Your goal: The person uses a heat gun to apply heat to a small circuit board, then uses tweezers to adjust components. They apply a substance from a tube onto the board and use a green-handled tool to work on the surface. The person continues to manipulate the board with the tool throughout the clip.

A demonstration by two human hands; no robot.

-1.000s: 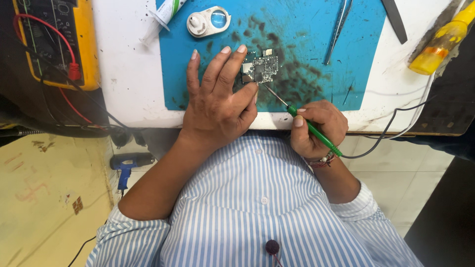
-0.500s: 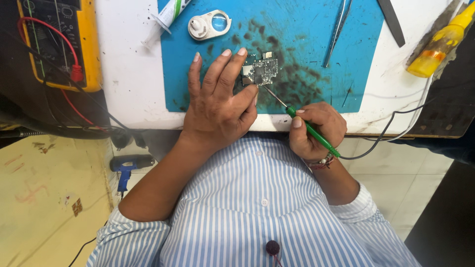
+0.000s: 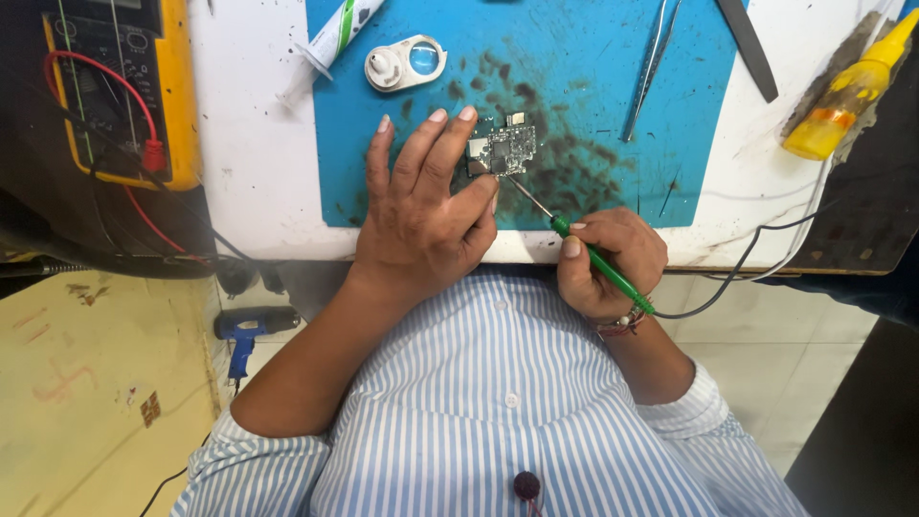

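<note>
Little has moved since the earlier frames: left hand (image 3: 421, 215) stays flat on the mat w/ fingers spread, right hand (image 3: 608, 258) keeps its grip on the green-handled iron (image 3: 598, 260), tip maybe a touch closer to the board; small circuit board (image 3: 502, 150) lies on the blue mat (image 3: 593, 96), near its middle, just above the dark scorched patch; left index and middle fingertips press the board's left edge, thumb tucked at its lower corner, so it's pinned not lifted; iron's metal tip touches or nearly touches the board's lower edge, can't tell which; right hand closed around the handle like a pen, cable trailing off to the right; board looks thin, stiff, v. light, prob. fragile w/ tiny parts on top, so it would skid easily on the mat; best held by bare edges/corners, not on the chips, and away from the hot tip; outward: round white lens piece (image 3: 406, 63) and a white-green tube (image 3: 333, 38) up left, tweezers (image 3: 651, 67) and a dark flat tool (image 3: 749, 48) up right, yellow bottle (image 3: 847, 91) at far right edge of the white bench (image 3: 254, 144); yellow multimeter (image 3: 120, 86) w/ red lead at left; blue tool (image 3: 251, 330) on the floor below.
</note>
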